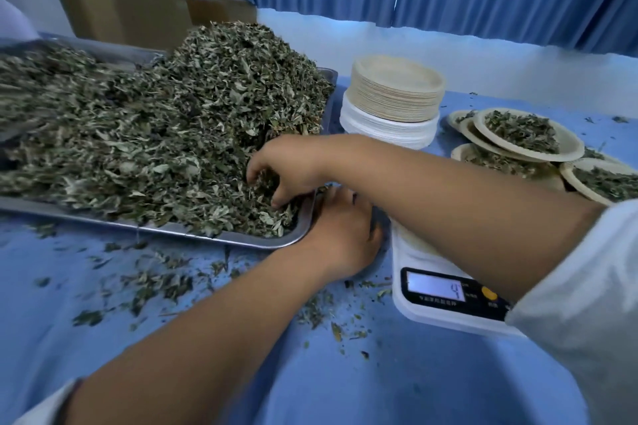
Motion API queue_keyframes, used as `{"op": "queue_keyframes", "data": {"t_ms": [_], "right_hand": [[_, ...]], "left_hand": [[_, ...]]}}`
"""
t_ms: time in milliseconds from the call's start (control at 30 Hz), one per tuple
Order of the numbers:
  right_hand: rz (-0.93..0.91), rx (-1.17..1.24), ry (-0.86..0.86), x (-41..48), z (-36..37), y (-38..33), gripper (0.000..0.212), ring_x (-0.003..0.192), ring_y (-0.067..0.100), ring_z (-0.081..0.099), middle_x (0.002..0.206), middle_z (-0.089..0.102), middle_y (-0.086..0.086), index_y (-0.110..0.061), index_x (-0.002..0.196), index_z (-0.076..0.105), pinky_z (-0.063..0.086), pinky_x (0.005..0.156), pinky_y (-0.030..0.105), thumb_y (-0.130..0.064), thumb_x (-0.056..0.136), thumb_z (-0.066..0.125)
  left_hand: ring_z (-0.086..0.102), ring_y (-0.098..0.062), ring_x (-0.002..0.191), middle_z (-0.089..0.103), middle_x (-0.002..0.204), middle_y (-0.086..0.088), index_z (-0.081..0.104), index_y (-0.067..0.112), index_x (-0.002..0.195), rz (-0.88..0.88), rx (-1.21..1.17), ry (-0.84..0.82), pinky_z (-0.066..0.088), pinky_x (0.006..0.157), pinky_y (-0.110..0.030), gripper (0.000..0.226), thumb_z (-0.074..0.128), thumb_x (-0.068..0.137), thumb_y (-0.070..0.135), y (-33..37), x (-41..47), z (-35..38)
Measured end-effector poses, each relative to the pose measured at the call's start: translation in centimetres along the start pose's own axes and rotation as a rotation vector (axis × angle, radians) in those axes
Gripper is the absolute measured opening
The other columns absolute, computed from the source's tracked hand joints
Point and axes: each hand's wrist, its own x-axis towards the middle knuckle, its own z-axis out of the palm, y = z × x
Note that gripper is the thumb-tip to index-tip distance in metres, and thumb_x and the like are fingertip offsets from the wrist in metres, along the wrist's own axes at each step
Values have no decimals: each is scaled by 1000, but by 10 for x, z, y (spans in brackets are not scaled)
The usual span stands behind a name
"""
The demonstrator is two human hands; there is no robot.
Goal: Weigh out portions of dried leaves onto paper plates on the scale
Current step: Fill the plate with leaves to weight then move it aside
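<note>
Left hand (341,235) sits beside tray (138,224), fingers hidden; right hand (290,166) grips dried leaves (155,121) with curled fingers.

leaf tray (241,241) left of scale (445,316), plate stack (393,93) behind

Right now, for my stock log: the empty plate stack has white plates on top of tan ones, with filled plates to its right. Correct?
No. The head view shows the tan plates on top of the white plates; the filled plates do lie to their right.
</note>
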Motion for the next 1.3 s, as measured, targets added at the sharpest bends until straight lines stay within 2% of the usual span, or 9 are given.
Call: {"op": "queue_keyframes", "data": {"t_ms": [167,333,467,600,700,900,1033,1167,1300], "right_hand": [[19,88,172,0,7,5,41,107,21,57,120,62,3,-15,122,63,40,79,26,-29,85,73],[55,260,325,-8,-8,16,40,114,13,54,127,61,-3,-18,121,65,30,72,14,-30,84,74],[104,459,364,-24,-19,19,31,72,-5,57,88,60,-19,-16,113,70,36,57,2,-23,84,75],[110,885,472,-60,-23,25,17,79,6,71,85,72,-2,-9,100,72,59,72,22,-8,83,73],[120,994,543,-98,-20,36,15,72,4,70,75,73,-9,-11,95,71,56,68,18,-3,82,73],[234,931,549,-168,-14,64,16,67,7,70,82,75,2,-11,96,73,51,60,10,-7,80,74],[329,859,523,-189,-5,81,14,74,16,73,84,75,8,-20,92,74,56,70,21,-16,79,77],[410,766,467,-191,2,90,13,69,9,72,81,74,-5,-23,94,73,52,61,11,-22,81,76],[411,594,306,-192,2,89,12,76,7,68,83,72,-10,-29,92,74,55,75,25,-38,85,70]], "left_hand": [[41,-30,117,44,131,-13,42,14,129,2,19,3,36,99,-44,45,28,95,39,0,-1,-2],[40,-31,108,43,122,-15,46,10,117,-11,18,4,34,91,-39,35,35,97,36,4,-4,-6],[34,-31,114,37,129,-17,43,8,119,-9,-39,-25,26,93,-36,32,36,99,32,5,-5,-9],[30,-29,122,34,135,-15,42,9,126,-18,-61,-37,22,99,-34,37,36,99,34,6,-7,-9],[28,-27,124,34,135,-11,42,13,130,-35,-68,-31,21,100,-34,39,36,99,36,6,-5,-9],[28,-25,125,35,134,-5,40,20,134,-34,-55,-49,25,107,-38,42,36,98,41,6,-4,-9],[32,-24,121,38,127,-3,42,21,128,-25,-40,-51,28,106,-39,38,35,98,43,5,-4,-10],[32,-24,124,38,132,-2,40,23,132,-32,-29,-51,27,107,-40,42,36,97,44,3,-3,-9],[31,-23,128,37,136,-1,39,23,134,-33,-27,-63,26,109,-41,45,34,96,46,2,-3,-8]]}}
